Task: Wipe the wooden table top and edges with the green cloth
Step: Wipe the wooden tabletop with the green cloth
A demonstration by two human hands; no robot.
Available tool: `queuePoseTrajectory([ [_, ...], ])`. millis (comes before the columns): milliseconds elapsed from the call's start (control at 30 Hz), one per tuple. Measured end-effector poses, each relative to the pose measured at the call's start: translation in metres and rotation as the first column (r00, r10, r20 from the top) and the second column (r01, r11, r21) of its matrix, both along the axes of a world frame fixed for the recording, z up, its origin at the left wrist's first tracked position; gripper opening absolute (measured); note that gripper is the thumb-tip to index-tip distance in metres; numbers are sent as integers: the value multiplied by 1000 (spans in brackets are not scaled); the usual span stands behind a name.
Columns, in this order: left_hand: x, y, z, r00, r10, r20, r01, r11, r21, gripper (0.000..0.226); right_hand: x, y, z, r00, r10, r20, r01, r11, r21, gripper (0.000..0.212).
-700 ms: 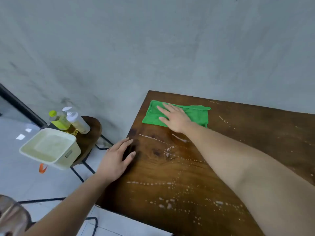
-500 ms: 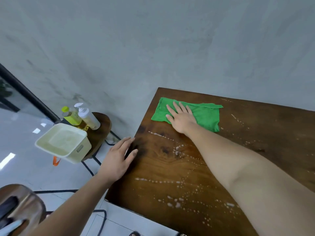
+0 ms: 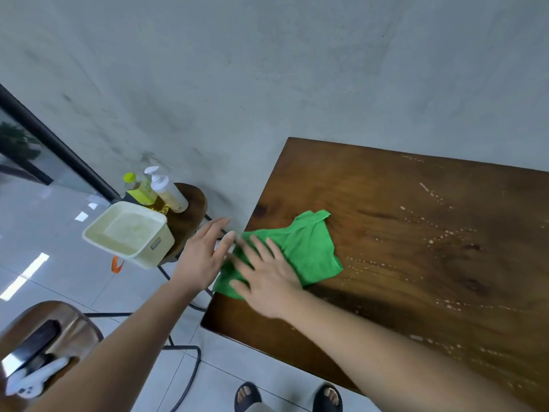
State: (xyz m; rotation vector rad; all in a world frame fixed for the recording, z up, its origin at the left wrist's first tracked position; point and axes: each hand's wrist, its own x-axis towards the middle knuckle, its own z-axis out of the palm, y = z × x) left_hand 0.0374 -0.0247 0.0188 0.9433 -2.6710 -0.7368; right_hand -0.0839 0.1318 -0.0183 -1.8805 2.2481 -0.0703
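While the right hand (image 3: 267, 281) lies flat on the green cloth (image 3: 309, 251), I see its fingers straight and spread, pressing down rather than gripping. The cloth is rumpled and sits at the left edge of the wooden table (image 3: 416, 203), about midway along that edge, with its near corner drooping just over the side. The left hand (image 3: 202, 257) hangs off the table just beside that edge, palm down, fingers straight and loosely apart, holding nothing. Its fingertips come close to those of the right hand; I cannot tell from here whether they touch the cloth.

To the right of the cloth, trails of pale droplets (image 3: 439, 233) run across the dark tabletop. Left of the table, near the grey wall (image 3: 267, 69), a round wooden stool (image 3: 193, 203) carries a cream tub (image 3: 127, 233), a yellow-green bottle (image 3: 138, 188) and a white pump bottle (image 3: 167, 190), the two bottles side by side behind the tub. At the lower left, a second stool (image 3: 68, 316) holds a white controller (image 3: 32, 382). Two sandalled feet (image 3: 248, 395) stand on the tiled floor (image 3: 59, 263) below the table's near edge.
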Motion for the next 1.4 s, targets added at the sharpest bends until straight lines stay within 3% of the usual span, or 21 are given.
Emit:
queuePoseTrajectory([
  [167, -11, 0, -2, 1000, -9, 8, 9, 1000, 8, 61, 33, 51, -10, 990, 143, 10, -142, 987, -71, 68],
  [300, -28, 8, -7, 998, -63, 12, 62, 998, 29, 59, 14, 82, -12, 993, 110, 41, -107, 990, -87, 67],
  [533, -61, 36, -3, 991, -119, 65, 117, 992, 35, 60, -108, 134, 2, 966, -260, 9, 260, 966, 12, 71],
  [700, -75, 52, -14, 974, -177, 138, 179, 984, -4, 65, -165, 162, 0, 842, -539, -9, 539, 841, 52, 73],
  [833, -76, 58, -29, 962, -193, 194, 213, 973, -87, 63, -150, 156, 0, 736, -677, -14, 676, 734, 64, 73],
  [1033, -71, 58, -44, 958, -197, 208, 244, 942, -232, 63, -49, 148, 0, 768, -641, -3, 640, 767, 48, 71],
  [1200, -68, 57, -46, 965, -203, 164, 239, 940, -243, 66, 42, 164, -4, 867, -498, 1, 498, 867, -21, 69],
  [1300, -70, 57, -45, 958, -208, 198, 253, 938, -236, 68, 52, 187, -4, 902, -432, -8, 431, 901, -40, 68],
  [1400, -70, 58, -44, 954, -209, 214, 259, 936, -240, 74, 28, 215, -5, 881, -473, -12, 472, 880, -51, 68],
])
